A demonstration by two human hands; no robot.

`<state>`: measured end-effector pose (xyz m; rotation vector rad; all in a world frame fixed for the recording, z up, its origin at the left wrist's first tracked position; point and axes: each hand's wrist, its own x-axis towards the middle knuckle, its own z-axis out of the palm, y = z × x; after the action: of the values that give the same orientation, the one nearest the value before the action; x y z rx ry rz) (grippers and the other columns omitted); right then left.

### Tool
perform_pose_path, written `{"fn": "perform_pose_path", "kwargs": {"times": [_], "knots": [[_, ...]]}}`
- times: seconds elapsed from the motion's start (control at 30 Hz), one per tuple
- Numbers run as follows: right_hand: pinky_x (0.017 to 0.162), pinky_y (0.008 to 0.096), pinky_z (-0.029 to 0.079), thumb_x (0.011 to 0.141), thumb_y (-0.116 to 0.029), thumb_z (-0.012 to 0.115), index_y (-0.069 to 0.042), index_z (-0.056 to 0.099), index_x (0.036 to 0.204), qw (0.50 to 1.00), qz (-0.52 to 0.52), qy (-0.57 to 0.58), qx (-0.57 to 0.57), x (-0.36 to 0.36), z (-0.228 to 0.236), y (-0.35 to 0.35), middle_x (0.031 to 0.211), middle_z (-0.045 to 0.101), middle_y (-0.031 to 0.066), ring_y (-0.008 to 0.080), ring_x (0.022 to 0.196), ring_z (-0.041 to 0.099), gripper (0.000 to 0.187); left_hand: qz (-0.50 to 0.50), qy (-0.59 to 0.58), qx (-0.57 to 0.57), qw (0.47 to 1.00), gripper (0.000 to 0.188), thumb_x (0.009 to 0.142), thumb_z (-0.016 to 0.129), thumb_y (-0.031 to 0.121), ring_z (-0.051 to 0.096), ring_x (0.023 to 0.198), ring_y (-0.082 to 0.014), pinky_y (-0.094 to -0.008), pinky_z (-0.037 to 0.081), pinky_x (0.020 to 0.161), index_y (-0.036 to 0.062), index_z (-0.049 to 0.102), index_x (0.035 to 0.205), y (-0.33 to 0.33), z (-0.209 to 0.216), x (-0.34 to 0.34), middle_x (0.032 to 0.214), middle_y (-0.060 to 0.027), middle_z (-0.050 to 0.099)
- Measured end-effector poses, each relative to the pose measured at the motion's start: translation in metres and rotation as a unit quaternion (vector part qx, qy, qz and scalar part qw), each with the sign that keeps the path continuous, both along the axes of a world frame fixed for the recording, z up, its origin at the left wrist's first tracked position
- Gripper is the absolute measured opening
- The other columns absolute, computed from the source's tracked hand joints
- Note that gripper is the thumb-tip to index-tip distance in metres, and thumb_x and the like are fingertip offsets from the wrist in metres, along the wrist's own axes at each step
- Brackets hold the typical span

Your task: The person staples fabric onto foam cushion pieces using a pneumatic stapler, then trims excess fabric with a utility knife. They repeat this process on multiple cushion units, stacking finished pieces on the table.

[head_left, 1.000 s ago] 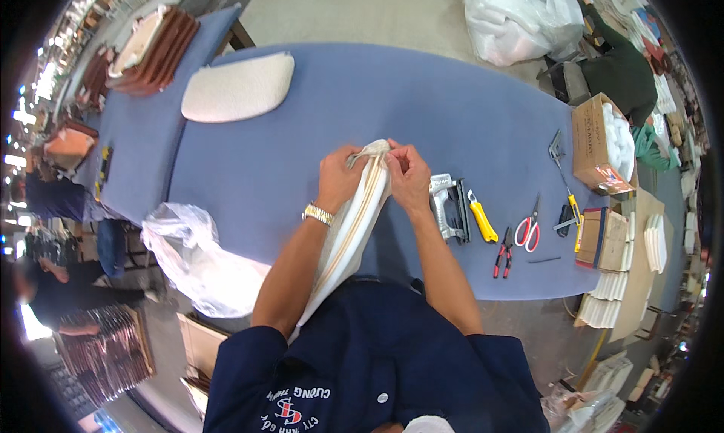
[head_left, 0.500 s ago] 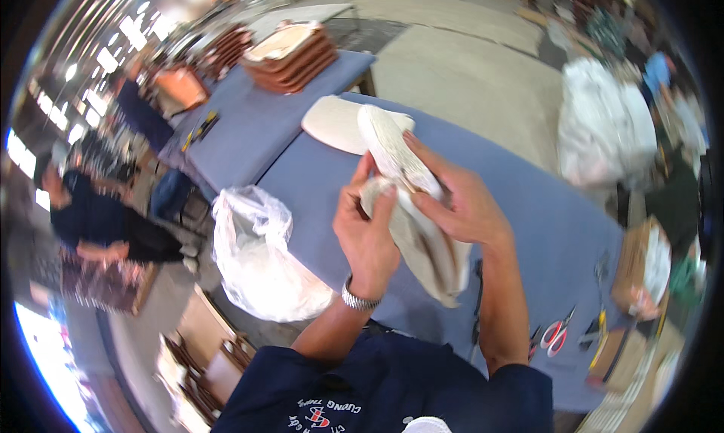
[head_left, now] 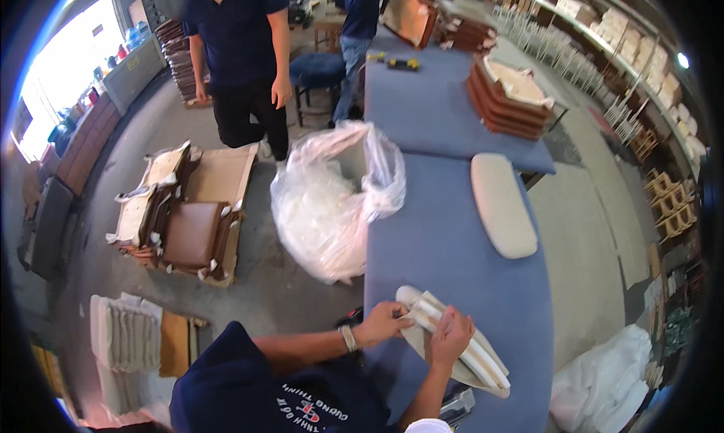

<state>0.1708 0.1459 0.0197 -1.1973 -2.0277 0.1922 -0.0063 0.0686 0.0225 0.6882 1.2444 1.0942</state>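
In front of me on the blue padded table, a long cream cushion pad (head_left: pixel 477 363) lies with its underside turned up, showing white foam and a loose fabric edge. My left hand (head_left: pixel 383 323) pinches the cover's edge at the far left end. Over the pad's middle, my right hand (head_left: pixel 452 333) is closed with its fingers on the foam and fabric; its grip is partly hidden. Farther up the table rests a second cream pad (head_left: pixel 504 205), smooth side up, untouched by either hand.
A big clear plastic bag (head_left: pixel 324 207) stands against the table's left edge. Stacked brown seats (head_left: pixel 509 101) sit on the farther table, with more brown seats (head_left: pixel 197 235) on the floor at left. A person (head_left: pixel 240 48) stands beyond the bag. White sacking (head_left: pixel 603 380) lies at lower right.
My view has swung to the left. The pad in my hands, held up earlier, is now down at the table with its foam side showing. Both hands remain on it.
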Motion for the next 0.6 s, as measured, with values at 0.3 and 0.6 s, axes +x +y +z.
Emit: {"fn": "perform_pose_path", "kwargs": {"times": [0.3, 0.6], "knots": [[0.085, 0.0440, 0.050, 0.091, -0.012, 0.067, -0.005, 0.074, 0.090, 0.997, 0.011, 0.074, 0.022, -0.003, 0.001, -0.010, 0.084, 0.071, 0.0105, 0.0325, 0.082, 0.066, 0.009, -0.102, 0.448, 0.284, 0.842, 0.068, 0.084, 0.080, 0.026, 0.071, 0.107, -0.0312, -0.0417, 0.057, 0.090, 0.0070, 0.054, 0.145, 0.018, -0.053, -0.073, 0.134, -0.0186, 0.065], [0.083, 0.0417, 0.052, 0.088, -0.007, 0.072, -0.006, 0.072, 0.092, 0.996, -0.003, 0.074, -0.052, 0.019, 0.038, 0.014, 0.091, 0.073, 0.0097, 0.0289, 0.089, 0.068, 0.004, -0.071, 0.425, 0.201, 0.880, 0.067, 0.082, 0.083, 0.026, 0.067, 0.118, -0.0380, -0.0426, 0.056, 0.097, 0.0057, 0.057, 0.141, -0.029, -0.012, 0.001, 0.132, -0.0191, 0.067]]}}
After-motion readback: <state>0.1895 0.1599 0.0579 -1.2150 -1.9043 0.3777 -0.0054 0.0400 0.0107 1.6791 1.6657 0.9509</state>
